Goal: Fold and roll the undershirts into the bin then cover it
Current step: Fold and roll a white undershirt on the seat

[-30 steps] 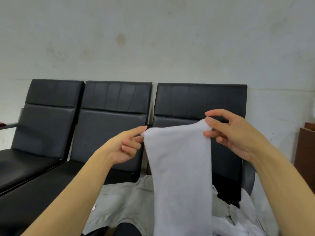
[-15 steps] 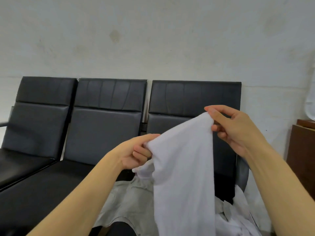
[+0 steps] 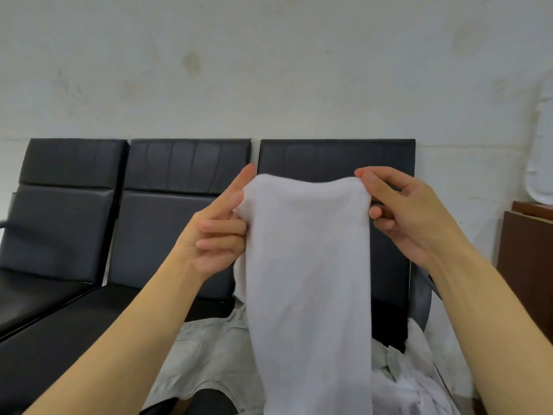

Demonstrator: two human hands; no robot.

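Observation:
A white undershirt hangs in front of me as a long folded strip, running out of the frame at the bottom. My left hand pinches its top left corner, index finger stretched up along the edge. At the top right corner my right hand pinches the cloth between thumb and fingers. More clothes lie on the seat below: a light grey garment and white garments. No bin or cover is in view.
A row of three black padded chairs stands against a pale wall. A brown wooden cabinet is at the right edge, with a white object above it.
My left hand has risen from a lower bunched grip to level with the right hand. The shirt's top edge is now stretched flat and level between both hands.

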